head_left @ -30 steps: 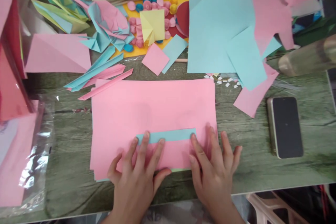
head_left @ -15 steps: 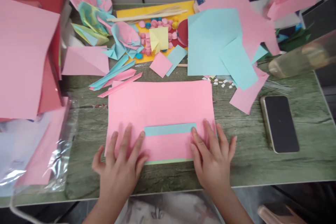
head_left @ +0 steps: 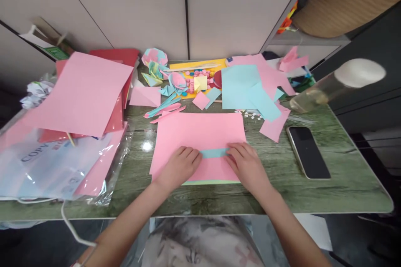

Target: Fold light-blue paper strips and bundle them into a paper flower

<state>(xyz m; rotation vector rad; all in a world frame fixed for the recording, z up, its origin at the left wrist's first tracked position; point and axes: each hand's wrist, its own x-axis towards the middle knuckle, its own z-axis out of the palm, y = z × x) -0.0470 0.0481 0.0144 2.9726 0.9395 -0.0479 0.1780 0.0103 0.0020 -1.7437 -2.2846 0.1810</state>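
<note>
A narrow blue paper strip (head_left: 214,153) lies across a pink paper sheet (head_left: 200,129) on the table in front of me. My left hand (head_left: 181,164) covers the strip's left end, its fingers curled and pressed together there. At the right end, the bent fingers and thumb of my right hand (head_left: 247,164) close on the strip. Both fingertips are partly hidden. A light green edge shows beneath the pink sheet at its near side.
Folded paper flowers (head_left: 177,82), small pink balls and blue sheets (head_left: 239,87) lie along the back. A phone (head_left: 308,152) and a clear bottle (head_left: 326,87) are on the right. At left, pink paper (head_left: 84,96) rests over a plastic bag (head_left: 59,167).
My fingers went from spread flat to curled together. The left hand moved right over the strip's left end; the right hand closed at the other end. The view tilted up and widened.
</note>
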